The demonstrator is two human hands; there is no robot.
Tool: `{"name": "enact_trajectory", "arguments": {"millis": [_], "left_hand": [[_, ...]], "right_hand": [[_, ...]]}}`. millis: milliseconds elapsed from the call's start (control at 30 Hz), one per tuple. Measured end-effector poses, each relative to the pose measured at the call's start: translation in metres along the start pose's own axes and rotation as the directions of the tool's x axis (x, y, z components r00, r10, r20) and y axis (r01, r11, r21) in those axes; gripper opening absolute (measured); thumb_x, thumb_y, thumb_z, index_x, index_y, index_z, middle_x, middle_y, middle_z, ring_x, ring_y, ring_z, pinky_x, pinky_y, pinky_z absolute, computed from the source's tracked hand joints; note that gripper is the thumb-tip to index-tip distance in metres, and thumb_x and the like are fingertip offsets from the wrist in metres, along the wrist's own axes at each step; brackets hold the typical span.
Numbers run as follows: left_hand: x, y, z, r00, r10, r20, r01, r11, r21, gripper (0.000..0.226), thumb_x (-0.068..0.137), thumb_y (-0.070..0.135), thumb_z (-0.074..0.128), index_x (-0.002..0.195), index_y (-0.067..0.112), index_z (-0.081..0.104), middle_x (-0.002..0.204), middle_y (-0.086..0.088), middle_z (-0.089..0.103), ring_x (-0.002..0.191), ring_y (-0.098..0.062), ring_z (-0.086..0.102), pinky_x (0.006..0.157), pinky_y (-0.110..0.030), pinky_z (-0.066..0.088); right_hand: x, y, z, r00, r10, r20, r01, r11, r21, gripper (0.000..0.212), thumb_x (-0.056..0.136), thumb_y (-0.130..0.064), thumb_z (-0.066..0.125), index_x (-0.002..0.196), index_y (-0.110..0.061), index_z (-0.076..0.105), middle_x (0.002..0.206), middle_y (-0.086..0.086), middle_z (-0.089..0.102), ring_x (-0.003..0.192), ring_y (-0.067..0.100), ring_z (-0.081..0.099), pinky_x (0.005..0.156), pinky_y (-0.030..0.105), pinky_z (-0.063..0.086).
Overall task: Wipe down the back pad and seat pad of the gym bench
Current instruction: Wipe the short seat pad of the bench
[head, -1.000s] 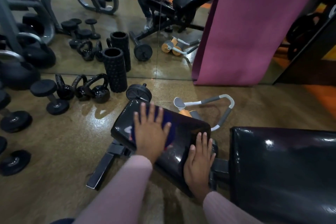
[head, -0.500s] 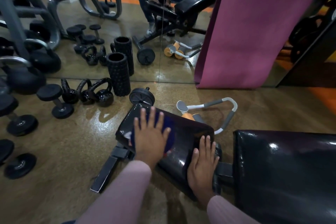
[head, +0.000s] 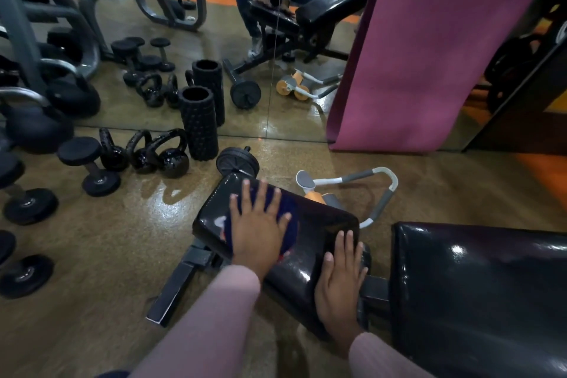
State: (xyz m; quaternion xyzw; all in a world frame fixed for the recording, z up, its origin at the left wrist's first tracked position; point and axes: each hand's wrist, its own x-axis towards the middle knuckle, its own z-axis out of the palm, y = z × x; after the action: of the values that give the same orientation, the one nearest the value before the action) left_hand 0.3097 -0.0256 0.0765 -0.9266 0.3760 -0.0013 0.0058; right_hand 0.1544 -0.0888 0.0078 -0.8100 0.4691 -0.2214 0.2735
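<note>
Head view: my left hand point(head: 257, 230) presses flat, fingers spread, on the blue cloth point(head: 288, 209) upon the seat pad point(head: 319, 230); my right hand point(head: 340, 282) rests flat, released, near the back pad point(head: 478, 291).

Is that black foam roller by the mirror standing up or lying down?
Standing upright: the black knobbly foam roller rests on one end on the floor, hollow top facing up.

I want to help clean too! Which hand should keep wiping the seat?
The left hand: it lies flat on the blue cloth on the seat pad. The right hand only rests on the pad's edge, without a cloth.
</note>
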Motion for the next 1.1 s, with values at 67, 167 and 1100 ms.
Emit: {"name": "enact_trajectory", "arguments": {"millis": [67, 167, 1100], "left_hand": [[0.006, -0.022, -0.004, 0.996, -0.087, -0.001, 0.087, 0.995, -0.054, 0.062, 0.097, 0.054, 0.012, 0.15, 0.029, -0.01, 0.157, -0.006, -0.019, 0.141, -0.038, -0.02, 0.115, -0.056, 0.001], [-0.016, -0.034, 0.001, 0.975, -0.216, -0.043, 0.205, 0.96, -0.19, 0.061, 0.096, 0.055, 0.011, 0.151, 0.033, -0.003, 0.159, -0.002, -0.014, 0.142, -0.038, -0.018, 0.115, -0.054, 0.003], [-0.014, -0.001, 0.007, 0.998, -0.043, -0.046, 0.041, 0.997, -0.059, 0.065, 0.094, 0.061, 0.009, 0.15, 0.032, -0.009, 0.156, -0.004, -0.022, 0.14, -0.036, -0.025, 0.112, -0.055, -0.009]], "right_hand": [[-0.001, 0.0, -0.001, 1.0, -0.006, -0.006, 0.006, 1.0, 0.012, 0.067, 0.091, -0.056, 0.002, 0.152, -0.03, 0.01, 0.158, -0.018, -0.002, 0.144, 0.004, -0.017, 0.117, 0.044, -0.01], [-0.002, -0.002, -0.002, 1.0, 0.016, 0.005, -0.016, 1.0, 0.01, 0.068, 0.09, -0.057, 0.0, 0.152, -0.031, 0.009, 0.158, -0.017, -0.004, 0.144, 0.003, -0.019, 0.117, 0.043, -0.011], [0.004, -0.029, -0.018, 0.993, -0.116, -0.003, 0.116, 0.991, 0.071, 0.058, 0.095, -0.052, 0.013, 0.15, -0.034, 0.011, 0.159, -0.017, -0.003, 0.145, 0.003, -0.017, 0.118, 0.043, -0.006]]}}
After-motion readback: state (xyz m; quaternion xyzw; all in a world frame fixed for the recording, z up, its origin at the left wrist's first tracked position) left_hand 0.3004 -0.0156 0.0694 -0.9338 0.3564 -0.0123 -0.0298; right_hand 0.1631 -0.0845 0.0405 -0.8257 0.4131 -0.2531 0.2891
